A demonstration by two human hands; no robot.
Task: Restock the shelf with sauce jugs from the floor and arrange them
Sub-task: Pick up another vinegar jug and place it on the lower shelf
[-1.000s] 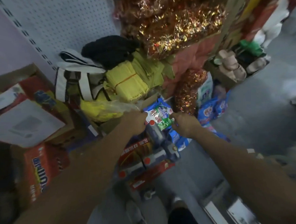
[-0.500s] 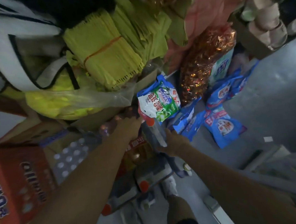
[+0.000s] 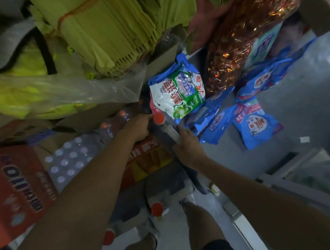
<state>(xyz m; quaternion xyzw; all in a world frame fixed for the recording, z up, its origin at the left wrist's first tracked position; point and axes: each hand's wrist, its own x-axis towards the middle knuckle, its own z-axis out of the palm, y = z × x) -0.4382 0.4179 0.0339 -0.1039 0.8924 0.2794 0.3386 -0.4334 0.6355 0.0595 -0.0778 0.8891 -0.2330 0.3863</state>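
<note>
1. Where the view is nearest, two bare legs [image 3: 201, 226] stand on the grey floor [image 3: 291, 120], and two red-capped sauce jugs lie beside them: one with its cap [image 3: 157, 209] just left of the right shin, another cap [image 3: 108, 237] lower left.
2. Further up, both forearms reach to a third sauce jug [image 3: 168, 132], dark-bodied, with a red cap [image 3: 159, 118] and lying on a red carton [image 3: 148, 159].
3. At that jug the left hand [image 3: 137, 128] rests against its cap end, fingers curved over the neck; whether they close round it cannot be told.
4. On the other side the right hand [image 3: 188, 148] grips the jug's body, thumb laid along the top and fingers wrapped under.
5. To the left sit one orange box [image 3: 18, 186] and one shrink-wrapped pack of white-capped bottles [image 3: 68, 162].
6. Behind the jug one white-and-green detergent bag [image 3: 180, 94] leans upright, touching the jug's cap.
7. Right of it, at least four blue detergent bags [image 3: 254, 123] lie loose on the floor.
8. Farther back stand one sack of red-gold foil [image 3: 238, 47], bundled yellow paper stacks [image 3: 108, 33], and one clear plastic bag of yellow goods [image 3: 47, 95].
</note>
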